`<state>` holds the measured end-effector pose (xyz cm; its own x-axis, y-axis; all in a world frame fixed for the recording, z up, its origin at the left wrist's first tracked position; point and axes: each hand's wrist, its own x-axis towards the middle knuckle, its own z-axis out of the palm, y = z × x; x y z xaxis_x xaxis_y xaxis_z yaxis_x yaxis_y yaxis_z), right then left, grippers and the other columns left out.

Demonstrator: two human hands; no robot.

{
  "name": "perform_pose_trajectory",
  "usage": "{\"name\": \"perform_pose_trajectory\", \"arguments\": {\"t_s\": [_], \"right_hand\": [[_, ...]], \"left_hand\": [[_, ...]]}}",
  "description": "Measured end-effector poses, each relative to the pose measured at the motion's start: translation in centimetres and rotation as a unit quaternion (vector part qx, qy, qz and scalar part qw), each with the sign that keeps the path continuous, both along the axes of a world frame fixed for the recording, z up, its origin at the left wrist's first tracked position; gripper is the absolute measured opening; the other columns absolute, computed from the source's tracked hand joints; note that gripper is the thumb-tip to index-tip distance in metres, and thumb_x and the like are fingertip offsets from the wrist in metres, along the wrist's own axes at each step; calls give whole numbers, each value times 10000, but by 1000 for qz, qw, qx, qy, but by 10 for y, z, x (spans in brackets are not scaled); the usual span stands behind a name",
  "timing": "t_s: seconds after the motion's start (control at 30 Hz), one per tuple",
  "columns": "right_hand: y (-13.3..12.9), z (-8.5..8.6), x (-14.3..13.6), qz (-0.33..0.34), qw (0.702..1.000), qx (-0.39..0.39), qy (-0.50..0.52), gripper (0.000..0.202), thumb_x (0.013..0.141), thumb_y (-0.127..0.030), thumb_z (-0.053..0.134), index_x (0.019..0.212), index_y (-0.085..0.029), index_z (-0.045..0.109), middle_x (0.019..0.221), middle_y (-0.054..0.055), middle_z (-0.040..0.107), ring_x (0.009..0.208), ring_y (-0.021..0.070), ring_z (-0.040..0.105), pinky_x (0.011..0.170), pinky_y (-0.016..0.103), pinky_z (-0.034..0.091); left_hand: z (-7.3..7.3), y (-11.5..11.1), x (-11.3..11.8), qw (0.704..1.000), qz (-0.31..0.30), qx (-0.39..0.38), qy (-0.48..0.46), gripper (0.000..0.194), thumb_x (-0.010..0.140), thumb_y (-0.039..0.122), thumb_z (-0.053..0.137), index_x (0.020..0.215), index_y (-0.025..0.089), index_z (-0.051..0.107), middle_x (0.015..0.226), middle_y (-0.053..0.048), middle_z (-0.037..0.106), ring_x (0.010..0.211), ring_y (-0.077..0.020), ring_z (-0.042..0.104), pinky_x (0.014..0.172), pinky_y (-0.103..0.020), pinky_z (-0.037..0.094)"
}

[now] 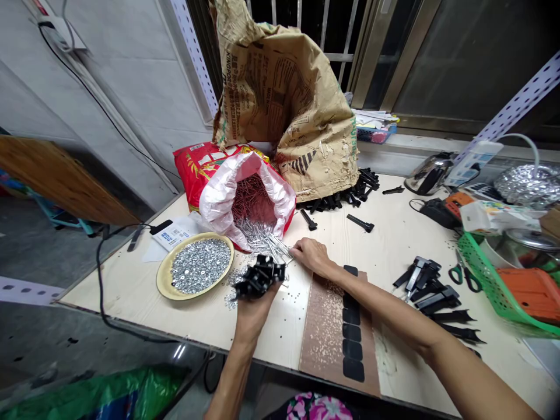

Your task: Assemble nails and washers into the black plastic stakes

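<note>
My left hand (258,306) is closed round a bunch of black plastic parts (261,277), held up over the front of the table. Just to its right, my right hand (311,255) has its fingers pressed together at the edge of a spill of thin silver metal rods (265,238). Whether a rod is between those fingertips is too small to tell. The rods run out of a red sack (192,175) with its white lining (214,192) folded out. Left of my hands, a yellowish dish (163,287) holds small silver washers (201,265).
A large torn brown paper sack (324,128) stands behind, with black parts (365,184) heaped by it. Under my right forearm lies a brown board (321,332) with black pads (352,332). More black parts (441,297), scissors (464,274) and a green basket (490,280) are rightward.
</note>
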<state>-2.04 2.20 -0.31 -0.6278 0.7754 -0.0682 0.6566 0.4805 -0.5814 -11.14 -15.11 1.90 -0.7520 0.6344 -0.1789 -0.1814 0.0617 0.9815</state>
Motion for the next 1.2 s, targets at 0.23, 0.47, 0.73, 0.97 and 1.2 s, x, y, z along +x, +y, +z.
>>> {"name": "perform_pose_trajectory", "arguments": {"t_s": [0.23, 0.47, 0.73, 0.97, 1.2], "right_hand": [[-3, -4, -11, -13, 1000, -8, 3, 84, 748, -205, 575, 697, -178, 636, 721, 42, 656, 683, 161, 574, 607, 258, 365], [3, 17, 19, 19, 989, -50, 135, 86, 799, -191, 502, 816, -162, 581, 710, 16, 631, 667, 127, 605, 637, 247, 443], [-26, 96, 35, 109, 891, -234, 375, 217, 743, -315, 662, 856, -184, 531, 831, 28, 658, 765, 154, 644, 718, 302, 504], [-35, 99, 22, 233, 921, -74, 305, 40, 759, -193, 631, 752, -173, 597, 877, 9, 623, 873, 140, 576, 878, 318, 420], [-27, 86, 12, 245, 899, -174, 319, 164, 738, -304, 694, 746, -161, 615, 974, 41, 607, 971, 165, 550, 939, 352, 373]], "left_hand": [[-2, 3, 2, 999, -26, -44, 9, 350, 562, 272, 804, 887, 182, 711, 943, -80, 730, 969, -301, 650, 923, -456, 469], [-3, 3, -2, 994, -61, -84, 29, 438, 583, 354, 785, 949, 134, 685, 988, -125, 718, 974, -282, 645, 926, -435, 461], [-7, 10, 1, 984, -118, -73, 110, 349, 616, 356, 740, 883, 135, 690, 903, -96, 729, 892, -272, 656, 819, -395, 499], [-12, 11, 2, 957, -133, -107, 233, 236, 645, 374, 697, 717, 153, 656, 682, -44, 687, 699, -245, 637, 619, -323, 473], [-7, 11, 1, 956, -135, -86, 247, 218, 660, 331, 685, 801, 166, 660, 726, -31, 691, 710, -224, 636, 636, -299, 472]]}}
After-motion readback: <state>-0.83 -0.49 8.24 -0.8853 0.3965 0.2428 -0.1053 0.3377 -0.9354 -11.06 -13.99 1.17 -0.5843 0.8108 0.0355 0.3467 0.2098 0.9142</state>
